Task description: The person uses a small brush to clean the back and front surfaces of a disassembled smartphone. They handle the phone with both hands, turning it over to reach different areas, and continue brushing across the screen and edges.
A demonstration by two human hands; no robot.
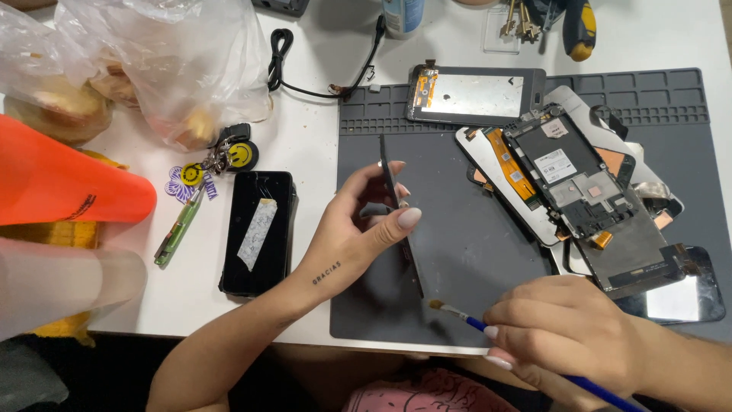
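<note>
Holding a thin dark phone panel on edge, the left hand is pinching it between thumb and fingers, with the panel's lower end resting on the grey work mat. That grip is narrow and closed on the panel, which is standing nearly upright so only its slim side is showing to the camera. The right hand is gripping a small paintbrush with a blue handle, fingers wrapped around it, and the bristle tip is pointing at the panel's lower end, just beside it but not quite touching.

Judging from this, the brushing of the panel is seeming barely started or between strokes; whether any part of it is already clean cannot be told, since its faces are turned away.

Further out on the mat, a heap of stripped phone parts is lying to the right, well apart from the hands, with another screen above it. Off the mat on the white desk, a black phone with a strip of tape is lying beside the left wrist, and a key ring with charms, a plastic bag and an orange cone are sitting beyond.
</note>
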